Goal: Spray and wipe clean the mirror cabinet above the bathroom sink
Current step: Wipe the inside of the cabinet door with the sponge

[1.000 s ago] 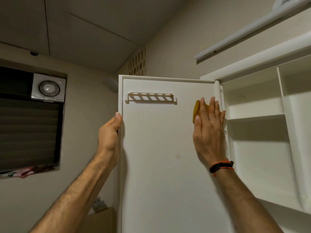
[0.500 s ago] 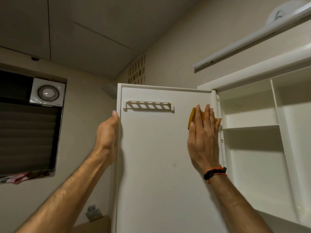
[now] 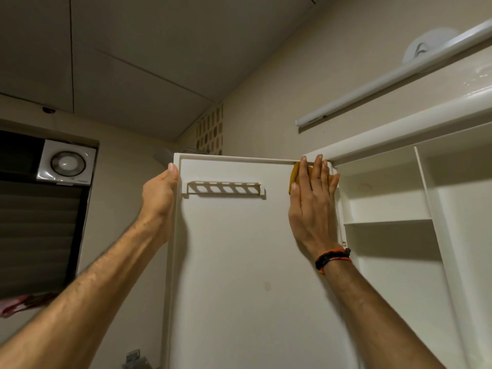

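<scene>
Left hand gripping door edge, right hand flat — pressing cloth at top corner

Smooth, matt white plastic-looking cabinet door; soft yellow cloth; glossy cabinet top.

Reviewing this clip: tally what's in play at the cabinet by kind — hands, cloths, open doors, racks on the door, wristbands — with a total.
Hands: 2 (left hand, right hand)
Yellow cloth: 1
Open cabinet door: 1
Slotted rack on the door: 1
Wristband: 1
Total: 6
</scene>
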`<state>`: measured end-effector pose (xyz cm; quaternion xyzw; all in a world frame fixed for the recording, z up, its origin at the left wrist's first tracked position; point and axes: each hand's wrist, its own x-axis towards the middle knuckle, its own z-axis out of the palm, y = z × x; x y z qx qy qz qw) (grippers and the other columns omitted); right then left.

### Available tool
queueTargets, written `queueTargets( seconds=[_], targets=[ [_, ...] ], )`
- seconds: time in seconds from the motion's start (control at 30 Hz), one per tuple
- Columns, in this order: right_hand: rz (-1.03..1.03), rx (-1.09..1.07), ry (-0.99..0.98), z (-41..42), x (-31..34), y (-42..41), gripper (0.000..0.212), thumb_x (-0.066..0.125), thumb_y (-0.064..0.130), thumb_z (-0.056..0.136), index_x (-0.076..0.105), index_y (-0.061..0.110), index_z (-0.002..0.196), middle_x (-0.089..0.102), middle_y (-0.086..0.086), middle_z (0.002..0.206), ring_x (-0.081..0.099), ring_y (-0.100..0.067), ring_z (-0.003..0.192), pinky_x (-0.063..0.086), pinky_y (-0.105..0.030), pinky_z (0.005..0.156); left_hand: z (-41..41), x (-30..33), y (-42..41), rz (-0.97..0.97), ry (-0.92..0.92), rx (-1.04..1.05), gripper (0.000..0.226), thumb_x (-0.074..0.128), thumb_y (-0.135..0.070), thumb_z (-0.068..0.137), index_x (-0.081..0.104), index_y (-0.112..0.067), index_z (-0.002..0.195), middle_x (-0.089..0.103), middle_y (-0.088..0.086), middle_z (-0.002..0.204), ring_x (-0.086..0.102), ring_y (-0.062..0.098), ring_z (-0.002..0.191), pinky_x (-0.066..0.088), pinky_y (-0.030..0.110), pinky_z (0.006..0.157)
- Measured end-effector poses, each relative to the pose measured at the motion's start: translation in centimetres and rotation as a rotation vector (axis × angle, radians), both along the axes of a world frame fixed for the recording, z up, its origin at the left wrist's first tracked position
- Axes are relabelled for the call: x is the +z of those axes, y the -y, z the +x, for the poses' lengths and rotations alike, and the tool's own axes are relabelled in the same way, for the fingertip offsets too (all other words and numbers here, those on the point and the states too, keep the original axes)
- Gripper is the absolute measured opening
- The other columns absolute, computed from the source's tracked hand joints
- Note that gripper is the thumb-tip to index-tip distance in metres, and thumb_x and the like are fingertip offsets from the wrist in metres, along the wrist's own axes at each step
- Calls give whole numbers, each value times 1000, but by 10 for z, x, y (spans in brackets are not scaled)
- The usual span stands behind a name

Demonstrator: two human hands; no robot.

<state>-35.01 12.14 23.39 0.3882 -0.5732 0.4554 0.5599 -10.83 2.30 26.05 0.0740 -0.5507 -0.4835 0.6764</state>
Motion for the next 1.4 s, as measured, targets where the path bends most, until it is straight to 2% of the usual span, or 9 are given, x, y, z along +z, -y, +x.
queueTargets(
  seconds=[0.1,0.27,0.37,0.57,0.8,1.0,1.17,1.3,1.4],
  targets=[
    [9,-7,-23,11,-1,2,58,18,34,102,8,19,157,0,-12,164,-8,-20,151,-9,-42,121,-1,0,0,0,-1,3,35,45,-36,103,70,-13,111,73,9,107,69,27,99,56,40,90],
    [81,91,-160,41,1,15,56,25,29,102,16,20,156,4,-11,164,-6,-19,151,-6,-44,122,-1,-1,1,-2,-7,9,36,47,-38,102,70,-12,112,74,6,102,71,21,87,57,38,86],
    [119,86,-196,33,1,12,55,26,29,103,16,23,156,5,-8,164,-5,-16,151,-5,-42,123,-2,-1,2,-2,-21,-7,35,48,-36,102,70,-10,111,72,11,105,69,27,93,56,41,90],
    [73,30,-106,-7,2,-11,54,22,31,104,12,27,156,4,-4,164,-4,-13,151,-1,-40,123,-1,-1,5,-16,-17,-31,33,47,-36,102,71,-13,102,74,1,87,71,12,69,58,28,68],
    [60,97,-70,-4,-9,-11,55,28,26,102,17,26,156,8,-3,164,-2,-12,151,-2,-41,123,2,-14,-1,-26,7,-60,36,47,-40,101,70,-14,106,74,6,105,70,23,97,55,38,90],
    [97,118,-91,-5,-64,-15,55,28,26,103,14,29,156,7,4,164,2,-11,151,5,-44,123,4,-78,2,-60,77,-74,34,38,-39,104,66,-20,111,71,-3,114,68,5,100,47,30,98],
    [60,105,18,26,-69,1,57,27,28,102,13,26,157,6,-6,164,-2,-15,151,2,-49,123,1,-85,4,-61,7,-135,37,40,-33,104,61,-12,126,69,-7,117,63,1,109,43,27,105],
    [98,51,-43,79,-77,29,56,24,30,102,13,21,157,7,-14,163,-1,-23,152,4,-49,122,1,-86,9,-46,36,-164,43,40,-36,104,59,-9,132,65,2,128,60,13,121,37,39,114],
    [122,75,-55,115,-77,48,56,27,29,102,18,17,156,5,-17,163,-3,-26,151,4,-50,122,3,-86,7,-56,45,-198,44,39,-37,104,59,-8,131,67,4,126,63,16,117,40,40,111]
  ],
)
